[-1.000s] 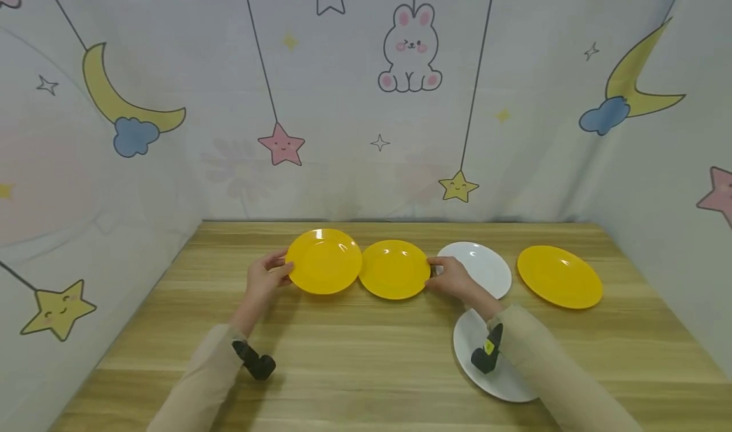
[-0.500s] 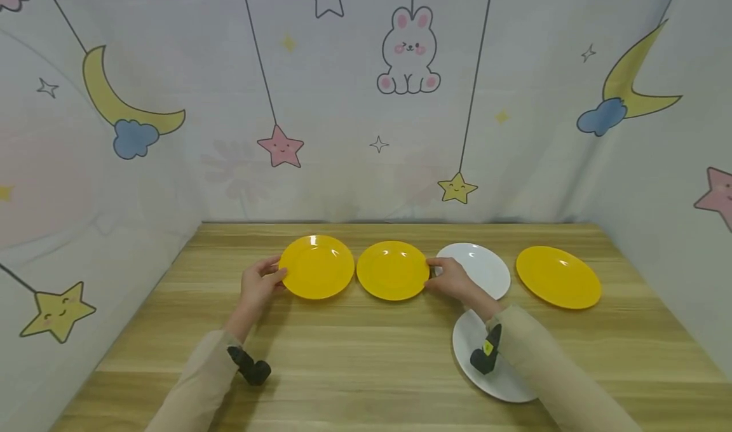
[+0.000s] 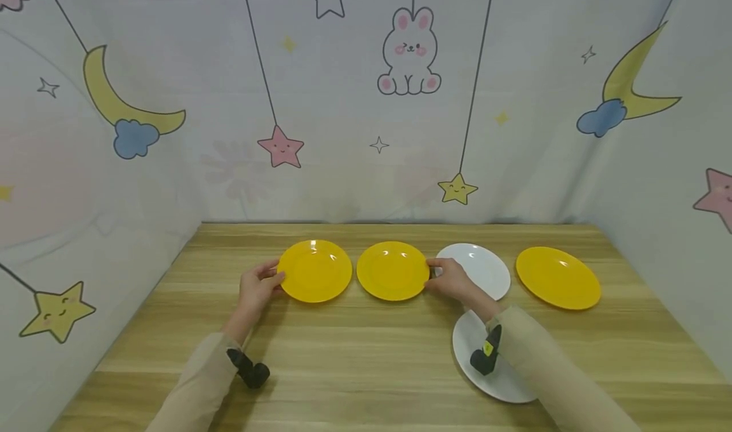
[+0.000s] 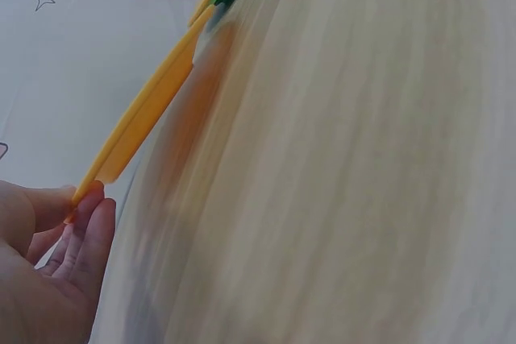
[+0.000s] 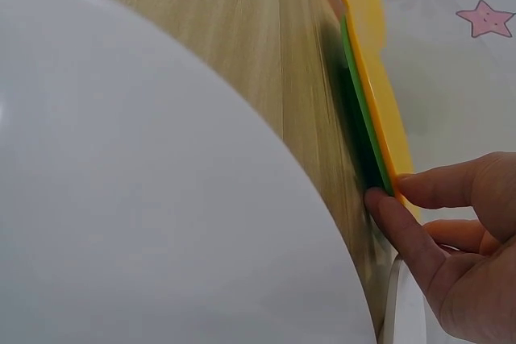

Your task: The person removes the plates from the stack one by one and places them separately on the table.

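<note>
My left hand pinches the left rim of a yellow plate between thumb and fingers. In the left wrist view this plate slants over the wooden table, its hand-side rim raised and a shadow beneath. To its right is a second yellow plate, a narrow gap apart in the head view. My right hand pinches that one by its right rim. In the right wrist view a green plate shows directly under this yellow one, with my fingertips at both their edges; from above the green is hidden.
A white plate lies behind my right hand, and another yellow plate lies to its right. Nearer me, a larger-looking white plate sits partly under my right forearm. A printed curtain borders the table's back edge.
My left hand has drawn its yellow plate left and a little nearer, opening a gap from the middle yellow plate and lowering slightly. The right hand has stayed in place.
</note>
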Tool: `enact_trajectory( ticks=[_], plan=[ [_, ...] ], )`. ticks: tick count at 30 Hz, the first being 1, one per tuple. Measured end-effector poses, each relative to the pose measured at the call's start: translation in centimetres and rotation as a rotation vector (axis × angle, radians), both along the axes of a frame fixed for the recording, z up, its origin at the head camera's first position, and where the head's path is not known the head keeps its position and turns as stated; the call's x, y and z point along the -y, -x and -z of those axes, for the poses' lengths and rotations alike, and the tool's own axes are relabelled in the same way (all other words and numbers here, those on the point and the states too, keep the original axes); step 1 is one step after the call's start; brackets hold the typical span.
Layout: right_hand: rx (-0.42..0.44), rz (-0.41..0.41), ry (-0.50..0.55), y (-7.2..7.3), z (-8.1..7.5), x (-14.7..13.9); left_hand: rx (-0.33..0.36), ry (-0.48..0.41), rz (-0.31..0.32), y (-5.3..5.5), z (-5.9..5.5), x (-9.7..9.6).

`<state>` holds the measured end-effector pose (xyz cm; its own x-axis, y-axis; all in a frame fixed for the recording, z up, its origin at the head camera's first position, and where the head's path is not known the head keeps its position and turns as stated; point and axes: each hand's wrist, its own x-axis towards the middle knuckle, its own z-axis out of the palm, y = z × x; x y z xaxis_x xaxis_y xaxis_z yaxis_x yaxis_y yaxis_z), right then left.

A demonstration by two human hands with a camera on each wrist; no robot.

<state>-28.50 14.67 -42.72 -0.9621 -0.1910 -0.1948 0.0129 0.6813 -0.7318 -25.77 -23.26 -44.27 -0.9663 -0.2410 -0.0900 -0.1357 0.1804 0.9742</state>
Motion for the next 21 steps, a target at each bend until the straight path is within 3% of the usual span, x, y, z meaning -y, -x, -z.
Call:
enact_trajectory(
  ticks=[10, 21],
  plan=[
    [-0.046, -0.023, -0.007, 0.21, 0.31, -0.15, 0.038, 0.037, 0.014, -0.04, 0.59, -0.25],
    [-0.040, -0.021, 0.020, 0.24, 0.37, -0.19, 0.028, 0.050, 0.008, 0.10, 0.81, -0.23]
  ],
)
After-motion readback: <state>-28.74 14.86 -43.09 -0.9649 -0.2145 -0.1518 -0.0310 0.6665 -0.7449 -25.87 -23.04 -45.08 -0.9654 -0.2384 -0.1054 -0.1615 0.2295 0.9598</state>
